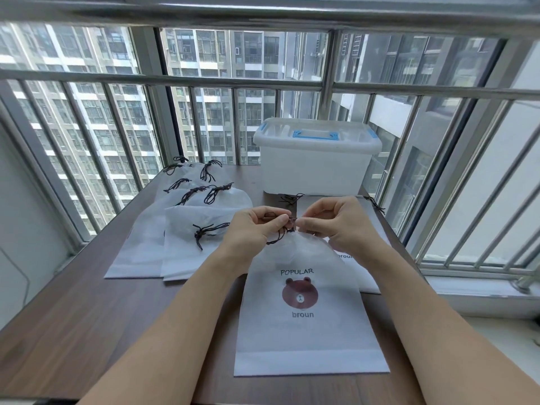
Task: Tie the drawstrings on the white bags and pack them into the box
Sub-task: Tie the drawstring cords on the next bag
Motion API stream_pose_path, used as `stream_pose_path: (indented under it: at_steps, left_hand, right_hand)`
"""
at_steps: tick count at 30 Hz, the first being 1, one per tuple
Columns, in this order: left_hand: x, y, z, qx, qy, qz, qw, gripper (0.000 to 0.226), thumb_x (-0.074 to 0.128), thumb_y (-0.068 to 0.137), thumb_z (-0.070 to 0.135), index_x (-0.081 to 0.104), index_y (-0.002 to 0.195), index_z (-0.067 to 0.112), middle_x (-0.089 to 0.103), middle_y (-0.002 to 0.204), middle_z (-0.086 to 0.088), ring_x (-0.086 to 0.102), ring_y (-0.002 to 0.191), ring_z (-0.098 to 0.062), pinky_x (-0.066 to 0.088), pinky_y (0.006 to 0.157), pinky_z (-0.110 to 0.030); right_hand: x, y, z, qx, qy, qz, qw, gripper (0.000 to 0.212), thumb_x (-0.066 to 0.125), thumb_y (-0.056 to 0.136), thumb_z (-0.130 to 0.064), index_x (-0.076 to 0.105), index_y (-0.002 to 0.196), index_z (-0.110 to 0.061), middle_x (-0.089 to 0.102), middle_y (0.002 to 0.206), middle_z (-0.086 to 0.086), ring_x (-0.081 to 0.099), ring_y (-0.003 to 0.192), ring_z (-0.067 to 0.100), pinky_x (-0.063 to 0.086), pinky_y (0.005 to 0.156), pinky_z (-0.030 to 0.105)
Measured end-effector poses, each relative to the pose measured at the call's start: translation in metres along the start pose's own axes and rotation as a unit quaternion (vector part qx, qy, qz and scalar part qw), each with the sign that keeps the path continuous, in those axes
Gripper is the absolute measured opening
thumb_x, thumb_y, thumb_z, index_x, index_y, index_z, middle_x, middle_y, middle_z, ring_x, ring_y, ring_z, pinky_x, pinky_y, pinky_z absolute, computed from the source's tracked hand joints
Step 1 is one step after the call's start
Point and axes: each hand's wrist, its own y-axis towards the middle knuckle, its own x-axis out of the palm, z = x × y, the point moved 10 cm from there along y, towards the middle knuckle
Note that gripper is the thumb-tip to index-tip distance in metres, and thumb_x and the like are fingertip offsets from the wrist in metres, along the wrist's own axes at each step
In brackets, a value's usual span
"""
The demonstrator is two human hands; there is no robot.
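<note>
A white bag with a brown bear print (pixel 304 311) lies flat on the dark wooden table (pixel 87 331), its mouth gathered at the top. My left hand (pixel 254 226) and my right hand (pixel 342 223) both pinch its dark drawstring (pixel 287 226) at the gathered neck. Under it to the right lies another white bag (pixel 365 276), partly hidden. A pile of several white bags with tied dark strings (pixel 181 232) lies to the left. The white plastic box (pixel 315 168) stands behind, its lid with blue handle and clasps on.
A metal railing and window bars (pixel 181 83) close off the far and right sides of the table. A white window sill (pixel 482 290) runs along the right. Bare table surface lies in front and at the left.
</note>
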Motion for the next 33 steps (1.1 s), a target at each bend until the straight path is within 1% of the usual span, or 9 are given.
stream_pose_path:
  at_steps: [2, 6, 9, 13, 18, 22, 25, 30, 33]
  left_hand:
    - [0.001, -0.001, 0.0, -0.001, -0.004, -0.001, 1.0, 0.007, 0.069, 0.09, 0.004, 0.075, 0.095, 0.006, 0.075, 0.08, -0.004, 0.07, 0.072, -0.009, 0.053, 0.07, -0.015]
    - [0.001, -0.003, 0.001, -0.007, -0.015, 0.004, 1.0, 0.008, 0.069, 0.09, 0.006, 0.075, 0.096, 0.006, 0.074, 0.085, -0.008, 0.069, 0.073, -0.01, 0.053, 0.07, -0.016]
    - [0.003, -0.004, 0.001, -0.008, -0.023, 0.0, 1.0, 0.007, 0.07, 0.09, 0.005, 0.075, 0.093, 0.008, 0.076, 0.082, -0.005, 0.07, 0.073, -0.011, 0.054, 0.069, -0.017]
    - [0.002, -0.005, 0.007, 0.012, -0.019, 0.004, 1.0, 0.008, 0.07, 0.088, 0.004, 0.075, 0.091, 0.01, 0.076, 0.077, -0.002, 0.069, 0.071, -0.008, 0.053, 0.069, -0.016]
    - [0.003, -0.006, 0.011, 0.027, -0.012, 0.0, 1.0, 0.009, 0.071, 0.087, 0.0, 0.075, 0.093, 0.004, 0.074, 0.073, -0.004, 0.067, 0.064, -0.008, 0.053, 0.067, -0.015]
    - [-0.001, -0.004, 0.012, 0.031, -0.021, 0.009, 0.999, 0.009, 0.072, 0.085, -0.002, 0.075, 0.09, 0.005, 0.074, 0.071, -0.005, 0.066, 0.063, -0.011, 0.054, 0.066, -0.017]
    - [-0.002, -0.003, 0.012, 0.033, -0.025, 0.011, 0.999, 0.01, 0.073, 0.083, -0.003, 0.075, 0.088, 0.004, 0.073, 0.07, -0.005, 0.066, 0.062, -0.012, 0.055, 0.066, -0.017]
    - [-0.002, -0.005, 0.01, 0.02, -0.031, 0.008, 0.999, 0.01, 0.074, 0.081, -0.005, 0.073, 0.088, 0.001, 0.071, 0.07, -0.005, 0.067, 0.061, -0.011, 0.055, 0.063, -0.017]
    - [-0.003, -0.005, 0.013, 0.037, -0.01, 0.011, 0.999, 0.012, 0.078, 0.076, -0.005, 0.074, 0.086, 0.001, 0.073, 0.07, -0.007, 0.067, 0.063, -0.014, 0.055, 0.065, -0.018]
  right_hand:
    - [0.004, 0.001, 0.004, -0.005, -0.021, -0.004, 1.0, 0.009, 0.084, 0.076, 0.0, 0.075, 0.076, -0.003, 0.074, 0.07, 0.009, 0.068, 0.064, 0.014, 0.054, 0.064, 0.02]
    - [0.009, 0.003, 0.009, 0.005, -0.024, -0.026, 0.999, 0.007, 0.08, 0.082, -0.002, 0.077, 0.088, 0.001, 0.076, 0.075, 0.007, 0.068, 0.069, 0.01, 0.052, 0.067, 0.017]
    - [0.01, 0.003, 0.013, 0.016, -0.043, -0.013, 0.999, 0.005, 0.083, 0.081, -0.01, 0.078, 0.081, -0.008, 0.075, 0.074, 0.002, 0.062, 0.068, 0.007, 0.046, 0.064, 0.016]
    - [0.009, 0.004, 0.024, 0.05, -0.015, -0.001, 0.999, 0.01, 0.083, 0.081, -0.014, 0.076, 0.076, -0.011, 0.071, 0.078, 0.007, 0.059, 0.075, 0.012, 0.042, 0.072, 0.024]
    - [0.014, 0.004, 0.033, 0.07, 0.028, 0.002, 0.997, 0.011, 0.079, 0.082, -0.007, 0.07, 0.08, -0.003, 0.074, 0.08, 0.008, 0.068, 0.082, 0.014, 0.047, 0.086, 0.029]
    - [0.014, 0.005, 0.031, 0.064, 0.049, -0.001, 0.997, 0.013, 0.08, 0.08, -0.004, 0.069, 0.074, -0.007, 0.075, 0.084, 0.014, 0.07, 0.083, 0.017, 0.05, 0.086, 0.026]
    - [0.016, 0.004, 0.032, 0.068, 0.053, -0.017, 0.996, 0.013, 0.082, 0.078, -0.006, 0.07, 0.074, -0.007, 0.075, 0.088, 0.017, 0.069, 0.087, 0.019, 0.049, 0.093, 0.031]
    - [0.023, 0.004, 0.036, 0.069, 0.054, -0.02, 0.996, 0.021, 0.082, 0.077, -0.002, 0.064, 0.069, -0.011, 0.073, 0.076, 0.008, 0.068, 0.082, 0.017, 0.047, 0.088, 0.03]
    - [0.025, 0.007, 0.043, 0.077, 0.062, 0.006, 0.995, 0.021, 0.08, 0.08, -0.003, 0.061, 0.081, -0.012, 0.071, 0.077, 0.008, 0.063, 0.077, 0.017, 0.044, 0.078, 0.026]
